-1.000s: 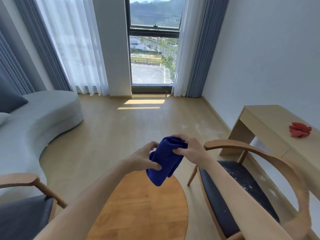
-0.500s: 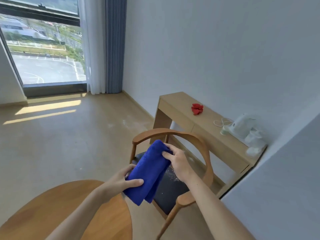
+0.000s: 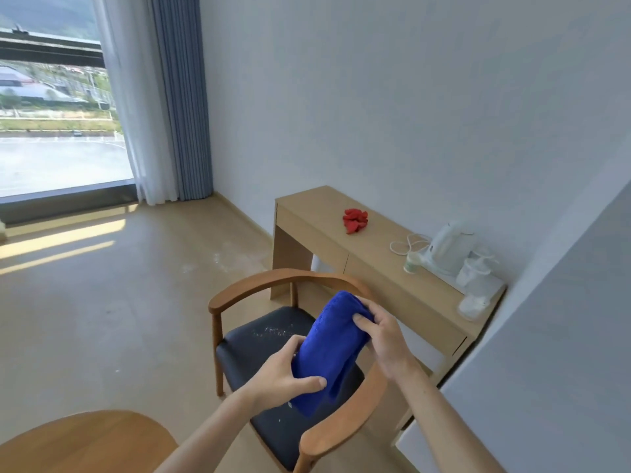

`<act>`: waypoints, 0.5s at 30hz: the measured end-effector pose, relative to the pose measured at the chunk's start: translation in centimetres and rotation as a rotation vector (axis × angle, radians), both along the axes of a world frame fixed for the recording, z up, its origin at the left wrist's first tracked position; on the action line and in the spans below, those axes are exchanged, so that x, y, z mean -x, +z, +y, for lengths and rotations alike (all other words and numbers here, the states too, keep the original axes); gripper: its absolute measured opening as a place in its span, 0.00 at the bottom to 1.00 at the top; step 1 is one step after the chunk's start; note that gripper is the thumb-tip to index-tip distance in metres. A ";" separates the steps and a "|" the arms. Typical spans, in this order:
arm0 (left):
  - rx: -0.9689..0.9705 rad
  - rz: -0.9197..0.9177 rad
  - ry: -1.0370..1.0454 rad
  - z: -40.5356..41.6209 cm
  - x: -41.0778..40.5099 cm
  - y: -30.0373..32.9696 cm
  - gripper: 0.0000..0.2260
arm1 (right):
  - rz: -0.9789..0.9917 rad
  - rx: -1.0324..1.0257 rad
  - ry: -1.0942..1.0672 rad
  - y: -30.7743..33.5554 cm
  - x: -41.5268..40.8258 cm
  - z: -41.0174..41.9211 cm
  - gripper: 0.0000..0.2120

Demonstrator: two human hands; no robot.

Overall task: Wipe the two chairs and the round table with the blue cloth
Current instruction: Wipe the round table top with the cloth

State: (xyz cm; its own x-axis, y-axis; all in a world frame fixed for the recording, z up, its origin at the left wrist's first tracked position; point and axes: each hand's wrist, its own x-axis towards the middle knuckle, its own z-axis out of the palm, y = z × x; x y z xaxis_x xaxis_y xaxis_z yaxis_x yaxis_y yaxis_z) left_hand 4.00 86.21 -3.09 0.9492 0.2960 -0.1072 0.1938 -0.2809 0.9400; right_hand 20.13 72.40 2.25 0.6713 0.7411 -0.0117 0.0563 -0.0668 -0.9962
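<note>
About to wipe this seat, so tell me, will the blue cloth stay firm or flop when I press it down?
The blue cloth probably flops: its lower end droops below the left hand. Folded thick between both hands, right hand on top, it likely pads well and looks light.

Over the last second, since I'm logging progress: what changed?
The view swung right, from the window and sofa to the chair by the desk; the round table slid to the lower left. Both hands, left hand and right hand, kept gripping the folded blue cloth, now above the crumb-speckled seat. No wiping yet.
</note>
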 end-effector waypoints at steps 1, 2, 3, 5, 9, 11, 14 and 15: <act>0.001 0.020 0.004 -0.6 -1.7 -0.4 0.28 | 0.047 -0.011 -0.013 -0.6 -1.7 -0.5 0.14; 0.011 0.047 0.015 -1.2 -3.3 -0.7 0.29 | 0.102 -0.018 -0.023 -1.1 -3.3 -1.0 0.13; 0.028 0.076 0.029 -1.8 -4.8 -1.0 0.29 | 0.144 -0.020 -0.029 -1.6 -4.8 -1.4 0.13; 0.085 0.115 0.062 -2.5 -7.3 -1.3 0.28 | 0.168 -0.002 -0.037 -2.3 -7.7 -2.0 0.13; 0.246 0.161 0.197 -2.0 -9.6 -1.1 0.26 | 0.211 0.079 -0.047 -3.8 -11.4 -1.4 0.11; 0.351 0.157 0.276 -1.2 -9.8 -1.3 0.25 | 0.220 0.126 -0.035 -4.4 -12.4 -0.2 0.09; 0.533 0.148 0.445 0.4 -9.2 -2.0 0.27 | 0.216 0.209 -0.037 -5.7 -13.4 1.9 0.07; 0.599 0.129 0.513 1.1 -9.1 -2.5 0.28 | 0.224 0.235 -0.031 -6.2 -13.7 2.7 0.07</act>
